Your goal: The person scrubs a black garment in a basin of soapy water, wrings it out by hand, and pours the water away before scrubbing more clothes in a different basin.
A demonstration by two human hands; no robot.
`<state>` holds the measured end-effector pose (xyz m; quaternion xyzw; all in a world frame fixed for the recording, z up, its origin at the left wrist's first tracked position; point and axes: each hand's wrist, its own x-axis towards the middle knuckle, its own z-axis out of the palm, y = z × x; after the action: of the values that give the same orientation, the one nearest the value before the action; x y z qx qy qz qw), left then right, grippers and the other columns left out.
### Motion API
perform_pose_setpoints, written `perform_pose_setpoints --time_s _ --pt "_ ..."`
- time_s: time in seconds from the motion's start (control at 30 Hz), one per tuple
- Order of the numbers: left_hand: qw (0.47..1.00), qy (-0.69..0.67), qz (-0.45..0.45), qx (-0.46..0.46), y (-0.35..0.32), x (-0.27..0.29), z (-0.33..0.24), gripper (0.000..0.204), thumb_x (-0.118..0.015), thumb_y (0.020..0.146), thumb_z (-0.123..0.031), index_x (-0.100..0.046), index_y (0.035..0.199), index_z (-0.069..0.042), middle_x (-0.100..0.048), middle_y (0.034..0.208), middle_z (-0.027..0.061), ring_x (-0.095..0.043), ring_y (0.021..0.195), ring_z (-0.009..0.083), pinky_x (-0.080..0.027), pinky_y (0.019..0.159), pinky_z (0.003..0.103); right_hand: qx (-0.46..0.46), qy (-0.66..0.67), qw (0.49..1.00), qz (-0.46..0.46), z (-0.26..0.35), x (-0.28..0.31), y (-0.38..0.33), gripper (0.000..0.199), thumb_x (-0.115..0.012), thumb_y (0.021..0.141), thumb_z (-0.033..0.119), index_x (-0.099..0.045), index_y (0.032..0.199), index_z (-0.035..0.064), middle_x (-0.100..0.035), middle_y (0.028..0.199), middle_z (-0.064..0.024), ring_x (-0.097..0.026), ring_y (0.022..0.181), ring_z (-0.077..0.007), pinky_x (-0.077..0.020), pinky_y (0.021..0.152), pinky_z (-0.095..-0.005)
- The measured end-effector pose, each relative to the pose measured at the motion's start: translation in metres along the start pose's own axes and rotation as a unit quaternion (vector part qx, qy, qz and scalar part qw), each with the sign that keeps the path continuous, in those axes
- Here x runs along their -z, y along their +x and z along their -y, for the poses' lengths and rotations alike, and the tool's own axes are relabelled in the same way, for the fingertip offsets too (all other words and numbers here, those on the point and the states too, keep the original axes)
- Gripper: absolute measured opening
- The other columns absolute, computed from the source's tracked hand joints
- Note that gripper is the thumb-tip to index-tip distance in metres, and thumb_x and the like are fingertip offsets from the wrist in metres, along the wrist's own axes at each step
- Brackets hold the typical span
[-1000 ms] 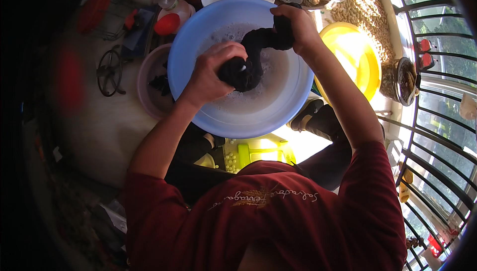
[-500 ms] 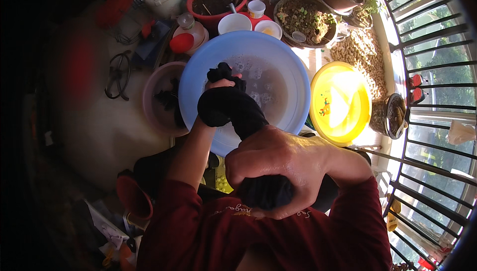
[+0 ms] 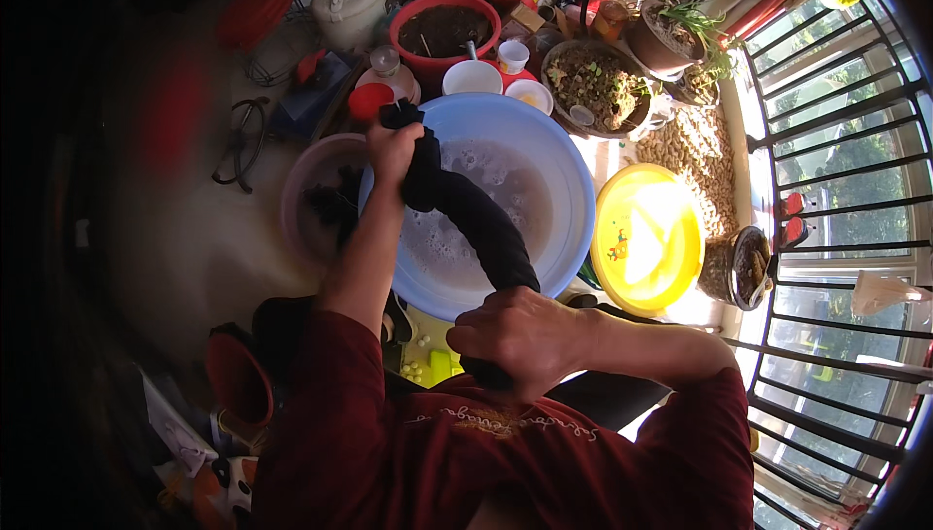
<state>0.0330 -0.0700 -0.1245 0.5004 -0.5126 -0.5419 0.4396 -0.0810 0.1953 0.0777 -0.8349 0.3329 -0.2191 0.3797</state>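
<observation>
A long piece of black cloth [image 3: 483,224], twisted like a rope, stretches slantwise between my two hands. At its far end my left hand [image 3: 392,149] is closed round a bunched part, above the left rim of the blue basin [image 3: 575,209]. Close to my body, my right hand [image 3: 520,339] grips the near end in a fist, with its fingers mostly hidden under the back of the hand. Below the cloth, the basin holds cloudy, foamy water [image 3: 486,163]. What kind of garment the cloth is, I cannot tell.
A pinkish tub [image 3: 292,202] with dark cloth inside stands left of the basin. To the right are a yellow basin [image 3: 607,282] and a barred window [image 3: 846,180]. White bowls [image 3: 473,77], a red pot of soil [image 3: 442,30] and potted plants [image 3: 598,88] stand beyond.
My left hand has moved left and outward, while my right hand has dropped lower. The cloth between them now looks longer and straighter. The whole view has shifted slightly.
</observation>
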Motion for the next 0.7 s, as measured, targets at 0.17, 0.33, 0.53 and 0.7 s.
perform_pose_setpoints --time_s 0.17,0.33,0.53,0.7 --pt "0.974 -0.119 -0.184 0.062 0.025 0.013 -0.047 0.032 -0.069 0.056 -0.009 -0.063 0.086 -0.001 -0.064 0.082 0.0064 -0.061 0.072 0.02 -0.049 0.067 0.03 -0.032 -0.195 0.979 0.057 -0.021 -0.031 -0.013 0.026 -0.061 0.067 0.025 -0.053 0.075 0.0015 -0.055 0.067 -0.0132 -0.058 0.061 -0.0297 -0.0464 0.057 -0.0373" --pt "0.938 -0.33 0.018 0.106 0.001 0.035 -0.068 0.021 -0.061 0.071 -0.009 -0.064 0.09 0.0 -0.065 0.082 0.0088 -0.063 0.074 0.0212 -0.052 0.071 0.031 -0.053 0.156 0.971 -0.175 -0.028 -0.017 -0.042 0.023 -0.064 0.066 0.016 -0.047 0.074 0.0038 -0.046 0.06 -0.0082 -0.05 0.054 -0.0265 -0.0414 0.053 -0.0341" --pt "0.97 -0.133 0.113 -0.169 -0.095 0.029 -0.173 0.026 -0.061 0.066 -0.002 -0.061 0.092 0.001 -0.063 0.088 0.0082 -0.061 0.079 0.0182 -0.048 0.077 0.029 -0.023 0.749 0.484 -0.452 -0.081 -0.046 -0.082 0.026 -0.059 0.074 0.027 -0.05 0.085 0.0058 -0.045 0.071 -0.0047 -0.046 0.053 -0.0175 -0.0443 0.069 -0.037" --pt "0.761 0.121 0.399 -0.498 -0.156 -0.005 -0.206 0.034 -0.068 0.051 -0.006 -0.058 0.083 -0.005 -0.061 0.088 0.0072 -0.06 0.08 0.0244 -0.048 0.072 0.033 -0.183 0.723 0.46 -0.482 -0.122 -0.031 -0.068 0.021 -0.056 0.077 0.024 -0.053 0.08 0.0035 -0.054 0.074 -0.0084 -0.049 0.057 -0.0204 -0.0446 0.068 -0.038"
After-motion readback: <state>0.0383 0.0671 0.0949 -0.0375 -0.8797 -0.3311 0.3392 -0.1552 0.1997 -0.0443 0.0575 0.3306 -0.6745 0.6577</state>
